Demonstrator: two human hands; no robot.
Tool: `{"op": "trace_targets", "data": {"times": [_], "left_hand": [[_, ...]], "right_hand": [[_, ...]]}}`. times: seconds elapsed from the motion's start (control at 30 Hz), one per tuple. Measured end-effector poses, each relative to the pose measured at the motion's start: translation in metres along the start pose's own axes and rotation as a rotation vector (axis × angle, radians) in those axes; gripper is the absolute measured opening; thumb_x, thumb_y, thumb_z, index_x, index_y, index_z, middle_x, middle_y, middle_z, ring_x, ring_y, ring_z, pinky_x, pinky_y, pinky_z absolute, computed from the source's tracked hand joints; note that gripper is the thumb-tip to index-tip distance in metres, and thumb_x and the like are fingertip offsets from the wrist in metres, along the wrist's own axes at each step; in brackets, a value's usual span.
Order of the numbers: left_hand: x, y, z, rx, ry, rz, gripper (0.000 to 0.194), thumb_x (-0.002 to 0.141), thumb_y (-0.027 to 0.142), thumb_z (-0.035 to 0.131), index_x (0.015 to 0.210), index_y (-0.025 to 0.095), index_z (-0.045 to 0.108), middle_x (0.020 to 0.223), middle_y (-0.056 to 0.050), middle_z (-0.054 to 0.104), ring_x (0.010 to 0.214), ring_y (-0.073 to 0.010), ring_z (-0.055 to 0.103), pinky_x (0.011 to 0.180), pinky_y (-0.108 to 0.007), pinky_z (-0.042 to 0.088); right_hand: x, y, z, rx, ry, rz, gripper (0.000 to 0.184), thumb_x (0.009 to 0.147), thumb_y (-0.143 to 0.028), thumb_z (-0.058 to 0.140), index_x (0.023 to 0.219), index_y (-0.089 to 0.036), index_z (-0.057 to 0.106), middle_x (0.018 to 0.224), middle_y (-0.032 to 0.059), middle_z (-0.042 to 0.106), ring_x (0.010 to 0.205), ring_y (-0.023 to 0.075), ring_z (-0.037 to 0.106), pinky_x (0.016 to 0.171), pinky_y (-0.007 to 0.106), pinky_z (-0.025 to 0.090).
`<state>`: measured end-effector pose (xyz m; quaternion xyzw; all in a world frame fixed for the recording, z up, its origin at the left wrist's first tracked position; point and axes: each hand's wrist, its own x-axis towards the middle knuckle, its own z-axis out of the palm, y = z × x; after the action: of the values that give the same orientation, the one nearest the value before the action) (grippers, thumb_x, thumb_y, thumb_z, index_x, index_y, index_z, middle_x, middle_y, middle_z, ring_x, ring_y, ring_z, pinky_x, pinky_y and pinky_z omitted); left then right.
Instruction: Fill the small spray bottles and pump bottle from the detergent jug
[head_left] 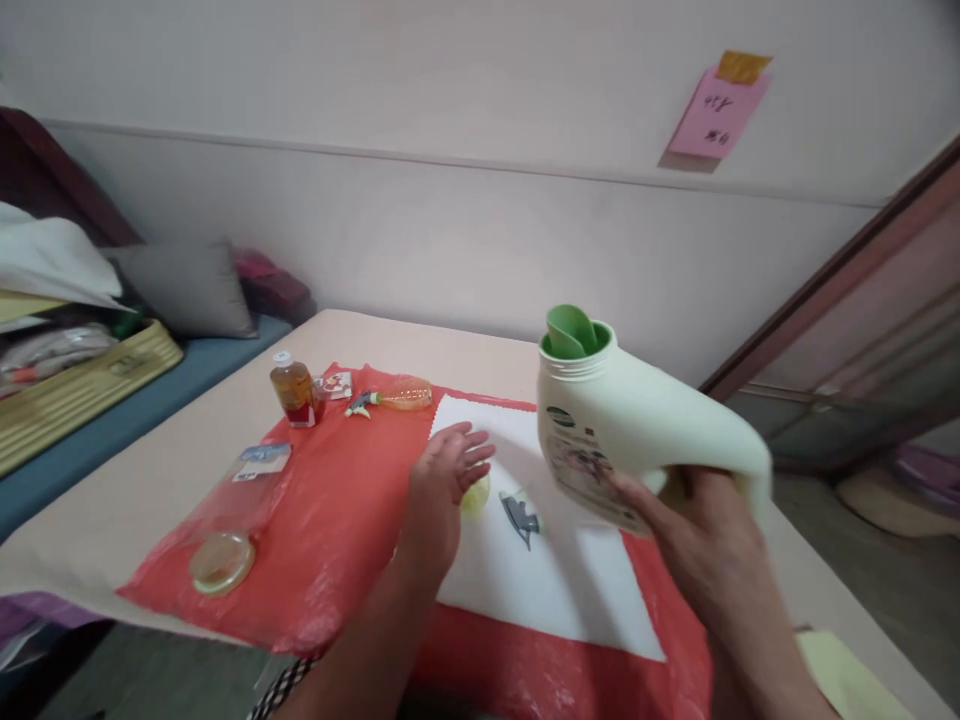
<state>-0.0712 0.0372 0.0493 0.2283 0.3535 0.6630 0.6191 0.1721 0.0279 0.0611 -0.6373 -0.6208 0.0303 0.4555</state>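
Observation:
My right hand [697, 530] is wrapped round the handle of a pale green detergent jug [645, 410]. The jug is held up above the table, uncapped, its green pouring spout [574, 335] showing at the mouth. My left hand [446, 470] hovers with fingers apart over a white cloth or sheet [577, 590]. Partly hidden behind that hand is a yellowish, see-through round thing [476, 495]; I cannot tell whether they touch. A grey trigger spray head [520, 517] lies on the white sheet between the two hands.
Red plastic sheeting [337, 520] covers part of the table. On it lie an orange spray bottle [405, 394], a clear packet [251, 490] and a round clear lid or dish [223, 562]. An amber bottle [294, 390] stands at the left. The wall [420, 240] rises behind.

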Motion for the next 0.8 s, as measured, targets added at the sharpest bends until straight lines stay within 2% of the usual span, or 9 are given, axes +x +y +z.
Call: {"op": "trace_targets", "data": {"times": [0.1, 0.2, 0.33, 0.43, 0.5, 0.6, 0.7, 0.8], "left_hand": [[0.010, 0.007, -0.013, 0.069, 0.070, 0.049, 0.039, 0.083, 0.043, 0.067, 0.109, 0.014, 0.061, 0.106, -0.012, 0.071, 0.092, -0.0204, 0.070, 0.080, -0.030, 0.053], [0.016, 0.007, -0.022, 0.164, 0.103, 0.040, 0.040, 0.082, 0.044, 0.066, 0.109, 0.014, 0.062, 0.107, -0.011, 0.070, 0.093, -0.0201, 0.070, 0.079, -0.030, 0.053], [0.020, 0.002, -0.026, 0.293, 0.116, -0.015, 0.041, 0.079, 0.044, 0.069, 0.108, 0.015, 0.063, 0.108, -0.011, 0.069, 0.094, -0.0205, 0.070, 0.081, -0.031, 0.053], [0.023, -0.001, -0.028, 0.381, 0.123, -0.037, 0.044, 0.074, 0.042, 0.072, 0.108, 0.015, 0.063, 0.105, -0.010, 0.069, 0.093, -0.0206, 0.069, 0.081, -0.031, 0.053], [0.026, -0.004, -0.029, 0.439, 0.118, -0.048, 0.048, 0.071, 0.042, 0.075, 0.109, 0.015, 0.063, 0.101, -0.009, 0.069, 0.092, -0.0204, 0.068, 0.079, -0.031, 0.052], [0.029, -0.009, -0.033, 0.518, 0.110, -0.041, 0.052, 0.066, 0.041, 0.078, 0.107, 0.014, 0.064, 0.100, -0.010, 0.069, 0.090, -0.0205, 0.067, 0.077, -0.031, 0.051], [0.033, -0.015, -0.038, 0.570, 0.108, -0.006, 0.055, 0.062, 0.038, 0.081, 0.108, 0.014, 0.064, 0.107, -0.013, 0.068, 0.095, -0.0227, 0.066, 0.082, -0.034, 0.051], [0.036, -0.020, -0.043, 0.608, 0.097, 0.008, 0.060, 0.059, 0.037, 0.084, 0.111, 0.015, 0.062, 0.114, -0.015, 0.066, 0.103, -0.0249, 0.065, 0.091, -0.037, 0.049]], "right_hand": [[0.011, 0.006, 0.044, 0.281, 0.029, 0.038, 0.063, 0.071, -0.051, 0.074, 0.122, -0.016, 0.059, 0.114, 0.0132, 0.066, 0.112, 0.0297, 0.057, 0.105, 0.047, 0.039], [0.016, 0.025, 0.087, 0.517, 0.008, 0.148, 0.071, 0.069, -0.049, 0.074, 0.128, -0.014, 0.054, 0.122, 0.0152, 0.063, 0.120, 0.0283, 0.053, 0.109, 0.046, 0.036], [0.017, 0.054, 0.129, 0.534, -0.003, 0.205, 0.071, 0.074, -0.051, 0.065, 0.132, -0.013, 0.049, 0.125, 0.0159, 0.062, 0.116, 0.0268, 0.056, 0.105, 0.044, 0.041], [0.017, 0.071, 0.148, 0.478, -0.037, 0.211, 0.071, 0.076, -0.053, 0.059, 0.133, -0.013, 0.047, 0.125, 0.0164, 0.062, 0.115, 0.0265, 0.056, 0.102, 0.043, 0.043], [0.016, 0.079, 0.152, 0.410, -0.075, 0.214, 0.069, 0.078, -0.054, 0.055, 0.133, -0.013, 0.047, 0.125, 0.0167, 0.062, 0.115, 0.0270, 0.056, 0.101, 0.045, 0.044], [0.010, 0.085, 0.147, 0.265, -0.155, 0.232, 0.067, 0.082, -0.051, 0.049, 0.137, -0.012, 0.044, 0.128, 0.0187, 0.060, 0.117, 0.0292, 0.057, 0.099, 0.047, 0.045], [-0.004, 0.082, 0.129, 0.096, -0.281, 0.238, 0.067, 0.085, -0.042, 0.047, 0.144, -0.010, 0.037, 0.135, 0.0200, 0.056, 0.121, 0.0296, 0.056, 0.098, 0.044, 0.047], [-0.022, 0.070, 0.108, -0.070, -0.461, 0.185, 0.054, 0.086, -0.026, 0.049, 0.139, -0.016, 0.049, 0.134, 0.0157, 0.059, 0.121, 0.0261, 0.057, 0.099, 0.037, 0.046]]}}
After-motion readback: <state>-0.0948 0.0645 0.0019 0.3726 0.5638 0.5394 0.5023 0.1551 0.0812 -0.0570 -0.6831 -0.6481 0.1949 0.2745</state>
